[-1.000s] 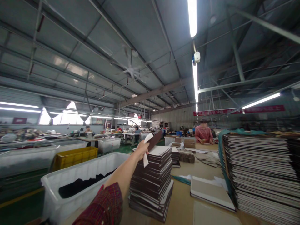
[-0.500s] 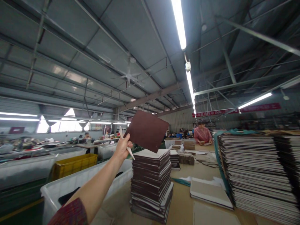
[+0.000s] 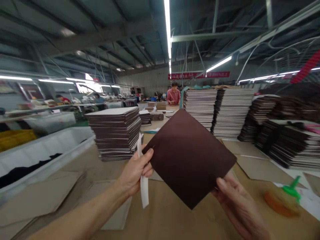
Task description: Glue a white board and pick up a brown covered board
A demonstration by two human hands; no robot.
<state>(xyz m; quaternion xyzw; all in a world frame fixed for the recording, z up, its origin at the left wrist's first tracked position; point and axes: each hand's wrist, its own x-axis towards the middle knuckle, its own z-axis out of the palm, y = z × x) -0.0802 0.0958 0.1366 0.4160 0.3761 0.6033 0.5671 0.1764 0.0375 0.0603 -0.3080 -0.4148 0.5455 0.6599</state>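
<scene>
A dark brown square board (image 3: 189,157) is held up over the table, turned like a diamond. My left hand (image 3: 135,171) pinches its left corner and also grips a white flat tool (image 3: 143,186) that hangs down from the fist. My right hand (image 3: 237,201) holds the board's lower right edge from beneath, thumb on the face. Behind my left hand stands a stack of the same boards (image 3: 115,131) on the brown paper-covered table (image 3: 175,216).
Tall stacks of boards (image 3: 217,110) and darker stacks (image 3: 287,140) line the right side. An orange bottle with a green cap (image 3: 283,200) lies at right. A white bin (image 3: 37,156) stands at left. A person in pink (image 3: 173,95) works at the far end.
The view has dropped from the ceiling to the table. My left hand brought the board down from above the stack toward me, and my right hand has taken hold of it.
</scene>
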